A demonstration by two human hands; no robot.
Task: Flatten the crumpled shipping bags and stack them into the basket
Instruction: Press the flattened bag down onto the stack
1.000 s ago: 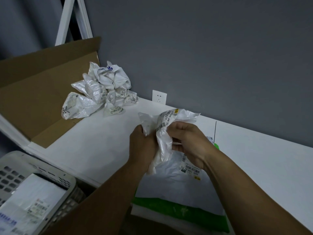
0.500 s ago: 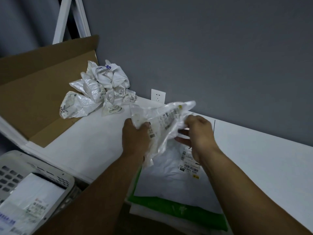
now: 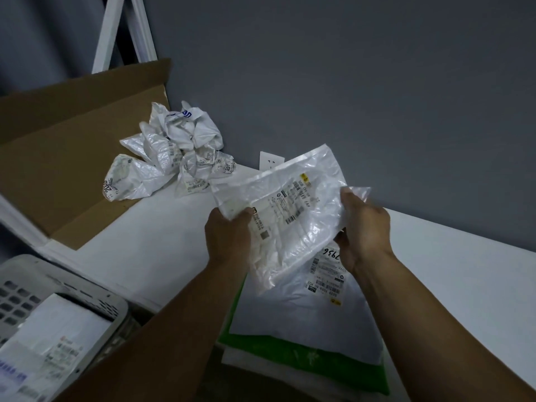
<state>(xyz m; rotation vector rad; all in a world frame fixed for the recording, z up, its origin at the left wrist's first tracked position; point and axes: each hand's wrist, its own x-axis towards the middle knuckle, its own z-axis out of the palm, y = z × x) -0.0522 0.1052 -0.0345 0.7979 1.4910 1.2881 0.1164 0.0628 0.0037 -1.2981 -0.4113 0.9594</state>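
Note:
A wrinkled white shipping bag [image 3: 290, 204] with printed labels is spread open in the air above the table. My left hand [image 3: 229, 236] grips its left edge and my right hand [image 3: 362, 230] grips its right edge. Under it lies a stack of flattened bags [image 3: 307, 323], white on top with a green one beneath. A pile of crumpled white bags [image 3: 171, 158] sits at the back left by the wall. The white perforated basket [image 3: 95, 303] at the lower left holds a flat bag with labels.
A brown cardboard sheet [image 3: 58, 158] leans at the left behind the crumpled pile. A white table [image 3: 464, 285] runs along a grey wall with a white socket [image 3: 269, 161]. White frame legs [image 3: 116, 27] stand at the upper left.
The bag was bunched between both hands a second ago. My hands have moved apart and pulled it out into a nearly flat sheet.

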